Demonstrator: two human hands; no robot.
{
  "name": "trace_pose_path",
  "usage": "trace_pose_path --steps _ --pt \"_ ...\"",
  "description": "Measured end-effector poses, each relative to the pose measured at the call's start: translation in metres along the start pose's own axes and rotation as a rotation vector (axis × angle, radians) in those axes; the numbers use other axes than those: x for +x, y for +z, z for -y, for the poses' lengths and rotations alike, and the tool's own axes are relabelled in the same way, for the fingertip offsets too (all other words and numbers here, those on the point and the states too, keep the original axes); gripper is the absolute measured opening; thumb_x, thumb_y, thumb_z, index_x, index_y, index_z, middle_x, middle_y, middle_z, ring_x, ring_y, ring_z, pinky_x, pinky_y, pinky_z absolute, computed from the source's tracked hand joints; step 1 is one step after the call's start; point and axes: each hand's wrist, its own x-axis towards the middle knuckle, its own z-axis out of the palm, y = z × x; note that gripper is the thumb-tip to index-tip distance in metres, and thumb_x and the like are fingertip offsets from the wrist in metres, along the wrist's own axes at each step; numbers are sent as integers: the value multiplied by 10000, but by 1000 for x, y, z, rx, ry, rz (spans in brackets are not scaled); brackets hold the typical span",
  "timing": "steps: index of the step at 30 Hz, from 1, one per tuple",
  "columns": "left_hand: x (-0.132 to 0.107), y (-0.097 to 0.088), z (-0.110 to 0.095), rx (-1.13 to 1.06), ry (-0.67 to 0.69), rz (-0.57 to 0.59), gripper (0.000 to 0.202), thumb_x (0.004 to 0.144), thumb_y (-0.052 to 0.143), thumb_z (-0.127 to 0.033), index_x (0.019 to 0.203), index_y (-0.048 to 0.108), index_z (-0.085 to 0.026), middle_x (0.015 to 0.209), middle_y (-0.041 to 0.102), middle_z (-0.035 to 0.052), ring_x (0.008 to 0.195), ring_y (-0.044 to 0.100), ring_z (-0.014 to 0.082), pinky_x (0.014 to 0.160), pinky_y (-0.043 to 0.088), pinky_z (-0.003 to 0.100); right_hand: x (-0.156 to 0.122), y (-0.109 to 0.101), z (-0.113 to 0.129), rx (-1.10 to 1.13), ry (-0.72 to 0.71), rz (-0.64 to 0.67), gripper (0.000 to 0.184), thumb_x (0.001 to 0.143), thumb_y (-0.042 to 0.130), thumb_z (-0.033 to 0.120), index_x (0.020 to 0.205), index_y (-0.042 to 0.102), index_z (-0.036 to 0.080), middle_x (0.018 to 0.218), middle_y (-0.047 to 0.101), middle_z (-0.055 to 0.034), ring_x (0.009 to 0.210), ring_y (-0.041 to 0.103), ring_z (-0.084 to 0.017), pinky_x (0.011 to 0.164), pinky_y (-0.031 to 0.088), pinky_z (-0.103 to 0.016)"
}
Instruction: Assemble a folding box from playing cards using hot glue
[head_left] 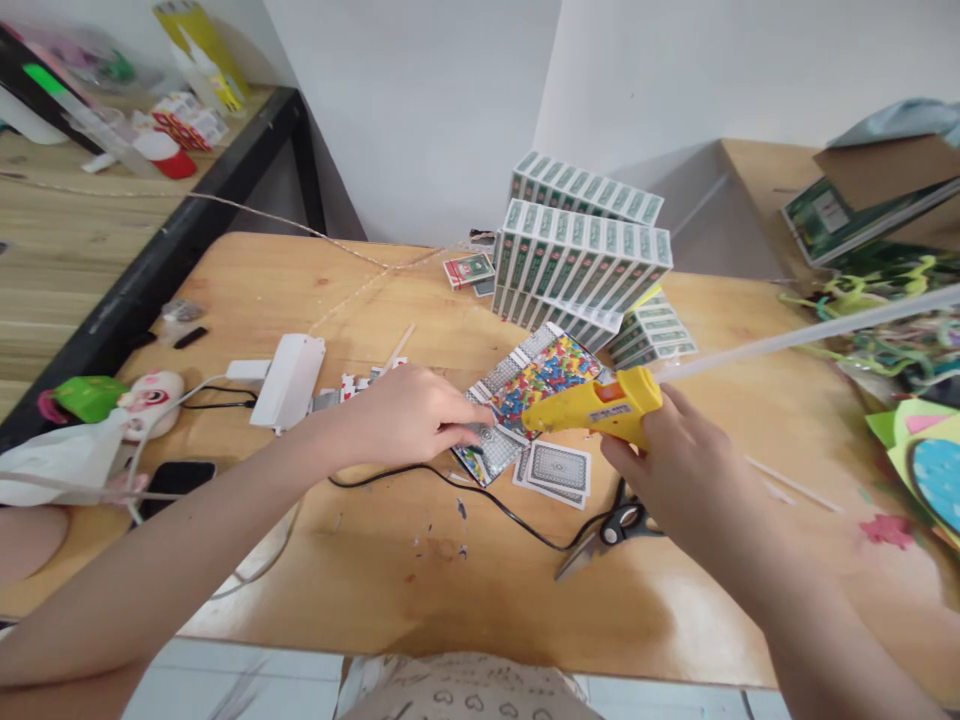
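Note:
My right hand (694,470) is wrapped round the handle of a yellow hot glue gun (592,405), with a long clear glue stick (810,335) running out of its back. The gun's nozzle points left, over a piece made of joined playing cards (544,370) and multicoloured patterned sheet. At that piece's left edge, the thumb and forefinger of my left hand (420,415) are pinched close together. Loose playing cards (559,468) lie face down just in front of the piece. More cards (349,388) are partly hidden behind my left hand.
Stacked card boxes (585,250) rise at the back. Scissors (622,525) lie near my right wrist, beside a black cable (450,482). A white power strip (289,380) and a phone (178,485) are at left. Colourful craft pieces (937,460) sit at the right edge.

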Motion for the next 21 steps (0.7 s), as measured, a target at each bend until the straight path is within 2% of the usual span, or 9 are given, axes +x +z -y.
trace_pose_path --steps 4,9,21 --pt "0 1 0 12 3 -4 201 883 576 -321 1014 724 -285 828 766 -29 707 669 137 627 390 255 1 4 3 48 27 -16 111 833 437 210 739 485 177 806 534 -76 585 512 -154 526 406 -286" --pt "0 1 1 10 15 -18 200 883 579 -333 1015 722 -287 824 765 -30 702 668 137 626 381 259 -1 3 1 41 52 33 98 830 426 198 755 488 182 803 516 -66 575 500 -153 505 388 -280" --pt "1 2 0 -11 5 -17 207 877 582 -331 1017 728 -282 833 767 -17 714 677 143 617 390 263 -2 -3 -1 14 2 54 131 821 401 154 744 501 184 804 544 -86 613 528 -173 525 386 -299"
